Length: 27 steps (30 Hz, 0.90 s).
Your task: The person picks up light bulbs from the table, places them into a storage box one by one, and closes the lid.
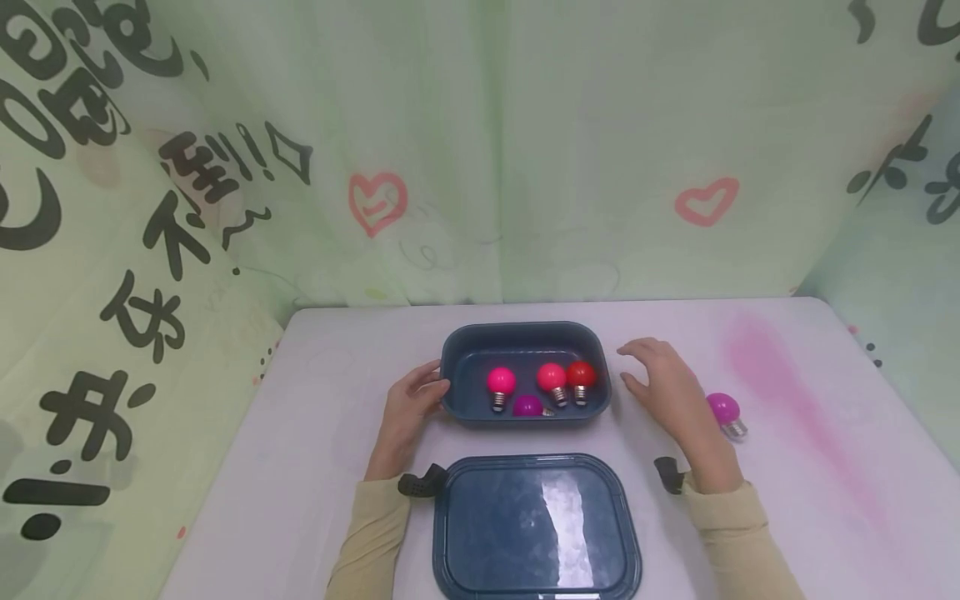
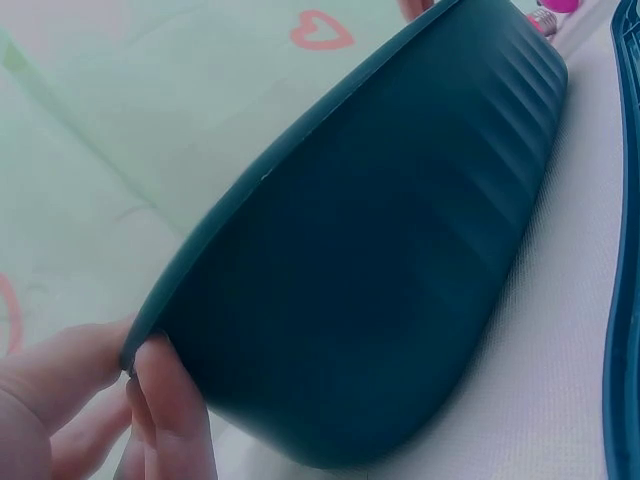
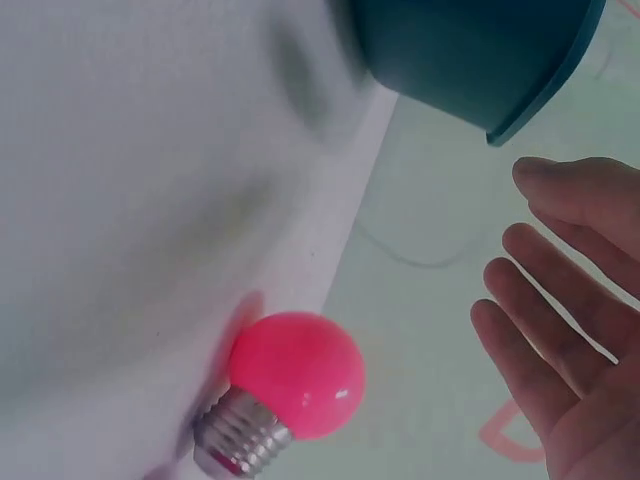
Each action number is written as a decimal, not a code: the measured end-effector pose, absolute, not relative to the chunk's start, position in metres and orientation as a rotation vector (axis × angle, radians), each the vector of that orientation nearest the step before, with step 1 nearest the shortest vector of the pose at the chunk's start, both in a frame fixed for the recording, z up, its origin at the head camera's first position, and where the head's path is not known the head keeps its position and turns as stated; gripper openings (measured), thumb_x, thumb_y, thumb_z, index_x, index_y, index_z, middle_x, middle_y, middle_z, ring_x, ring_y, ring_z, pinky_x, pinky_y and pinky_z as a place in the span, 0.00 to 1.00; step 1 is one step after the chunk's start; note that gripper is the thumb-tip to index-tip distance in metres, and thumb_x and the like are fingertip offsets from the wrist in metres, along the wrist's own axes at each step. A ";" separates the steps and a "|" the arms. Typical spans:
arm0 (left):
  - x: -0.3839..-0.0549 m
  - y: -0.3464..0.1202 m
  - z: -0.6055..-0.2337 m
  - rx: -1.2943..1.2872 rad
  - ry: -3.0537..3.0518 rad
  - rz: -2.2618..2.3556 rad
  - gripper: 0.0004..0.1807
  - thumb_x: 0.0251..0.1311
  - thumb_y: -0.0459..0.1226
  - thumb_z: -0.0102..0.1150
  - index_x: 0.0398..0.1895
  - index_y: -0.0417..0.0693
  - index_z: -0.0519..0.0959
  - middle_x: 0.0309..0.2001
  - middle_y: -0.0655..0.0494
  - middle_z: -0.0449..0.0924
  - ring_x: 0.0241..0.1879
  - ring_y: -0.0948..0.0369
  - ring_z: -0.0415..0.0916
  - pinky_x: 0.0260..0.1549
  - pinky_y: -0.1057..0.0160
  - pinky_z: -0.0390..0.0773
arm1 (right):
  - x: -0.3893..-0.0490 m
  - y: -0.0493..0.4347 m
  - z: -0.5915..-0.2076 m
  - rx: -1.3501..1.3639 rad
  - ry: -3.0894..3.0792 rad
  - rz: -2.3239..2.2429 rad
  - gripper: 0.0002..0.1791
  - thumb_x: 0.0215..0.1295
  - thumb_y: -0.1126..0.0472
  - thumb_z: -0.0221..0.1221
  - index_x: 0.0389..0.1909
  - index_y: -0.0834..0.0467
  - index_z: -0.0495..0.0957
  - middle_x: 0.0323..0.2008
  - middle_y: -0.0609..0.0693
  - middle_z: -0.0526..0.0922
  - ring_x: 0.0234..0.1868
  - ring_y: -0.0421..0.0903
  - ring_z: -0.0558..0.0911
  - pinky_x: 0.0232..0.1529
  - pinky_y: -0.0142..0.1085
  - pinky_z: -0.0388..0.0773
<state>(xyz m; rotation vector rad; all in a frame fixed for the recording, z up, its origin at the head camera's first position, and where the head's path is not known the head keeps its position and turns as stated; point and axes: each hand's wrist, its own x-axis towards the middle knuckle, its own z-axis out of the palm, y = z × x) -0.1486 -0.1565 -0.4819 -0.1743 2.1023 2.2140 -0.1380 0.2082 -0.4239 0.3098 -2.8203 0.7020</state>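
A dark blue container [image 1: 519,328] stands mid-table and holds two pink bulbs [image 1: 501,380], a red bulb [image 1: 581,372] and a purple bulb [image 1: 527,406]. My left hand [image 1: 433,388] grips its left rim; in the left wrist view the fingers [image 2: 168,405] press the container [image 2: 400,250] wall under the rim, thumb above. To the container's right my right hand [image 1: 634,367] hovers open and holds nothing. A magenta bulb [image 1: 723,408] lies on the table beside that wrist. The right wrist view shows this bulb [image 3: 296,374], the spread fingers [image 3: 560,330] and a container [image 3: 470,50] corner.
The container's flat dark blue lid [image 1: 525,525] lies on the white table [image 1: 322,392] in front of it, between my forearms. Green printed cloth [image 1: 480,150] walls off the back and both sides.
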 end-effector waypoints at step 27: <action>-0.149 -0.157 -0.487 -0.172 2.115 2.221 0.24 0.61 0.38 0.67 0.61 0.49 0.77 0.55 0.46 0.77 0.47 0.57 0.79 0.41 0.64 0.81 | -0.131 0.244 -0.440 0.181 -2.845 0.693 0.19 0.58 0.75 0.62 0.51 0.75 0.75 0.53 0.74 0.74 0.57 0.72 0.70 0.59 0.63 0.69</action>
